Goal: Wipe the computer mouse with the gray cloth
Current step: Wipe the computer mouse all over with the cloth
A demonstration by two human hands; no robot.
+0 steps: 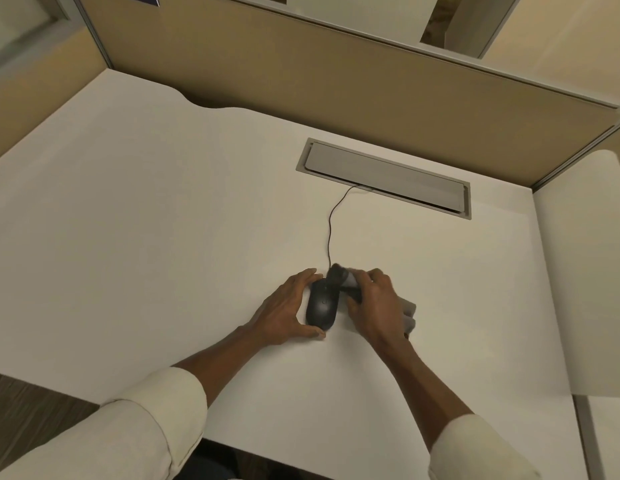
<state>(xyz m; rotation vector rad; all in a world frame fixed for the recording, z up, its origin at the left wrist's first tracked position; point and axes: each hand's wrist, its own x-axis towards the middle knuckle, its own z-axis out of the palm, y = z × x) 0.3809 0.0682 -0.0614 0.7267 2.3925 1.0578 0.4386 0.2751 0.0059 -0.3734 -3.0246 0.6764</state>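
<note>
A black wired computer mouse [321,306] lies on the white desk [163,220]. My left hand [287,310] cups its left side, with fingers at the front and the thumb at the rear. My right hand [374,299] holds the gray cloth [343,277] bunched against the mouse's front right. More of the cloth hangs out under that hand's right side. The mouse's front is partly hidden by the cloth.
The mouse's black cable [331,233] runs back into a gray cable hatch [384,178] set in the desk. Tan partition walls [301,81] close the back and right. A second white desk [585,271] adjoins on the right. The desk's front edge is close to me.
</note>
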